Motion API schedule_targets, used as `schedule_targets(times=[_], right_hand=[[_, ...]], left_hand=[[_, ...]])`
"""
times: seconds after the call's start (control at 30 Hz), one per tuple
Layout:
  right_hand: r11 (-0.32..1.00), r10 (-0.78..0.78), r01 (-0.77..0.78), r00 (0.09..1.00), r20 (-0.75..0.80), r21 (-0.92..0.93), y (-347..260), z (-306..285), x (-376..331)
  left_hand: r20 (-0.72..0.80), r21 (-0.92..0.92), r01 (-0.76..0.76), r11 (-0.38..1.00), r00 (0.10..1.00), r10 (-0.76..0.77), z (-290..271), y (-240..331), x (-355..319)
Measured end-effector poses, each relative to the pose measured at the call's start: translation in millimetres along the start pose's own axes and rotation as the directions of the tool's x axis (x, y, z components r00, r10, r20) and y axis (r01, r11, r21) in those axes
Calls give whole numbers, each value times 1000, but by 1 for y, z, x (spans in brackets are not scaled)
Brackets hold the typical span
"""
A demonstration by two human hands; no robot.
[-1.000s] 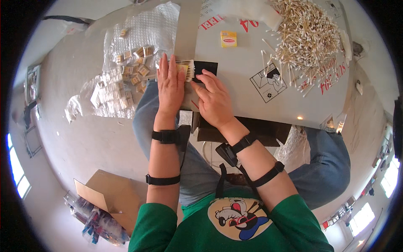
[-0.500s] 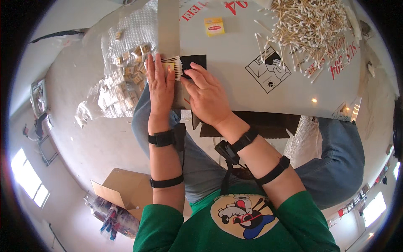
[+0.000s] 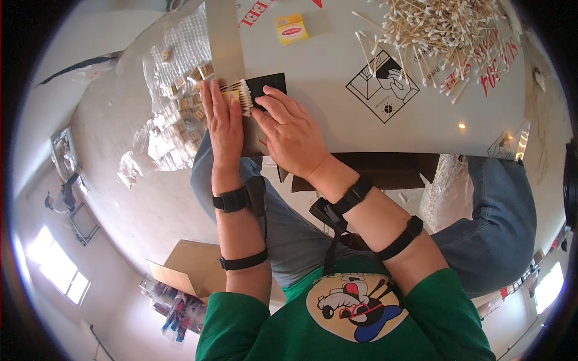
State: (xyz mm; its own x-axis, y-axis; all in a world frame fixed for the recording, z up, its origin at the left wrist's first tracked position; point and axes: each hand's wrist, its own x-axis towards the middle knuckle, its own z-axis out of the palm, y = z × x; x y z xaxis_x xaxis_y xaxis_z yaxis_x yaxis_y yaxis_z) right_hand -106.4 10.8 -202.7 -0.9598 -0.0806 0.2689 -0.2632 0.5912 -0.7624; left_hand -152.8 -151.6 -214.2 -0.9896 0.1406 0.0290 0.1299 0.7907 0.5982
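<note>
A flat row of cotton swabs lies near the left end of the grey board, white tips pointing right. Part of a small yellow pack shows at the swabs, between the thumb and forefinger of my left hand. That hand keeps its fingers long and straight and steadies the swabs; its palm hides the rest of the pack. On the right of the swab tips, my right hand rests with bent fingers apart, thumb close to the tips. Its fingertips reach over a black rectangle on the board.
A big heap of loose cotton swabs covers the board's far right. Another yellow box stands at the back. Left of the board, several small packs lie on bubble wrap. An open carton sits at lower left.
The whole view has shifted slightly, so the board and boxes appear farther left and up. Both hands stay at the swabs, with the right thumb a little closer to their tips.
</note>
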Motion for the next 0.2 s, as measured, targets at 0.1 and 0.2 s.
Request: schedule_targets(times=[0.1,0.2], right_hand=[[1000,7,-7,1000,-9,-11,0,0,0],[1000,-8,8,1000,-10,-30,1,4,0]], left_hand=[[12,-6,9,1000,1000,-9,0,-1,1],[7,-9,15,1000,1000,-15,0,-2,0]])
